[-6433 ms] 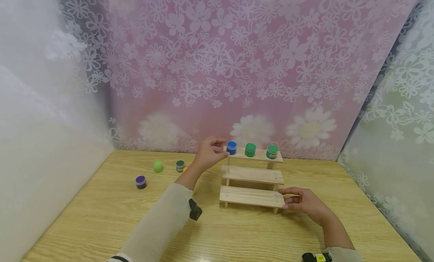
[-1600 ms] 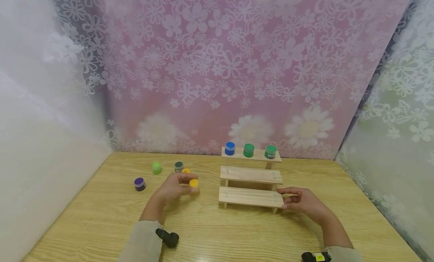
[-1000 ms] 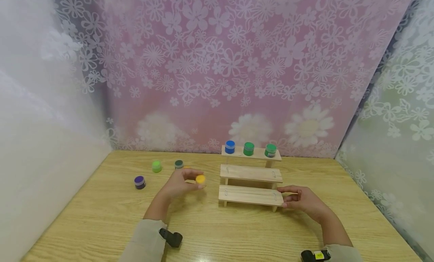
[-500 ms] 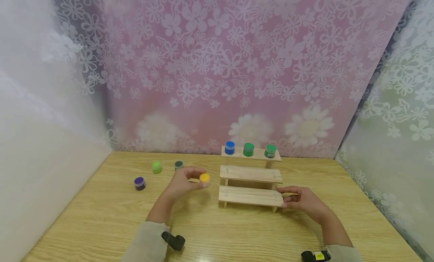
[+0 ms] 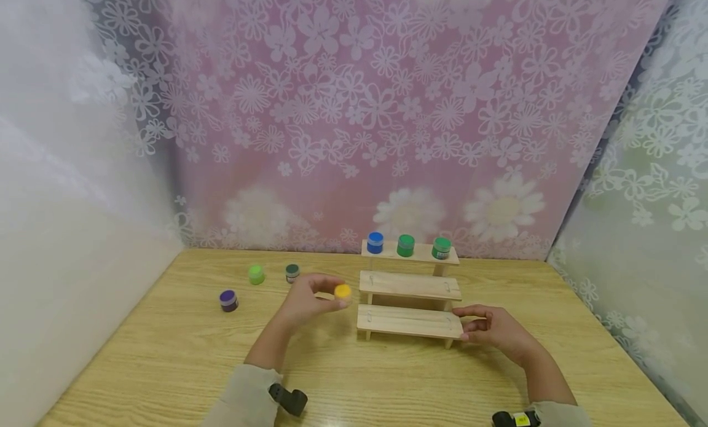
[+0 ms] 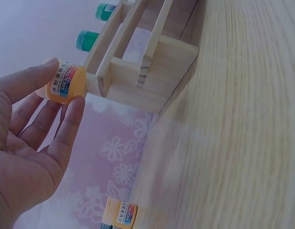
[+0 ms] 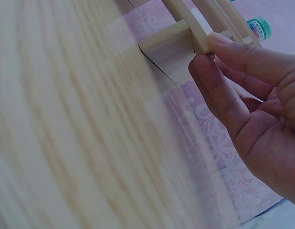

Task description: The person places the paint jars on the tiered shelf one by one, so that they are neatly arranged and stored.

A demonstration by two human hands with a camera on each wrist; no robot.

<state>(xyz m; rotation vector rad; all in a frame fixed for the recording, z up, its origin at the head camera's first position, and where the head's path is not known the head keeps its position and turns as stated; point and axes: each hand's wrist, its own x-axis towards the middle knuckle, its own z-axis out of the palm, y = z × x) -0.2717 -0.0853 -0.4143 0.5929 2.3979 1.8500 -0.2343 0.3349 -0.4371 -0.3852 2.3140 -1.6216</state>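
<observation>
My left hand [image 5: 310, 299] pinches a small yellow paint jar [image 5: 343, 293] between thumb and fingertips, just left of a three-step wooden stand [image 5: 409, 284]. In the left wrist view the jar's printed label [image 6: 66, 82] faces the camera. At the stand's right side, my right hand [image 5: 498, 332] grips the end of the lowest shelf [image 5: 409, 320], thumb on top and fingers below in the right wrist view. The top shelf carries a blue jar [image 5: 375, 242] and two green jars, one in the middle [image 5: 405, 245] and one at the right [image 5: 441, 247].
On the table's left side stand a purple jar [image 5: 228, 300], a light green jar [image 5: 256, 274] and a dark green jar [image 5: 292, 273]. Another yellow jar [image 6: 124, 214] shows low in the left wrist view. A pink flowered cloth [image 5: 310, 120] hangs behind the table.
Earlier my left hand was at the blue jar on the top shelf. It then took the yellow jar at the left and carried it rightward toward the stand. The right hand stays put.
</observation>
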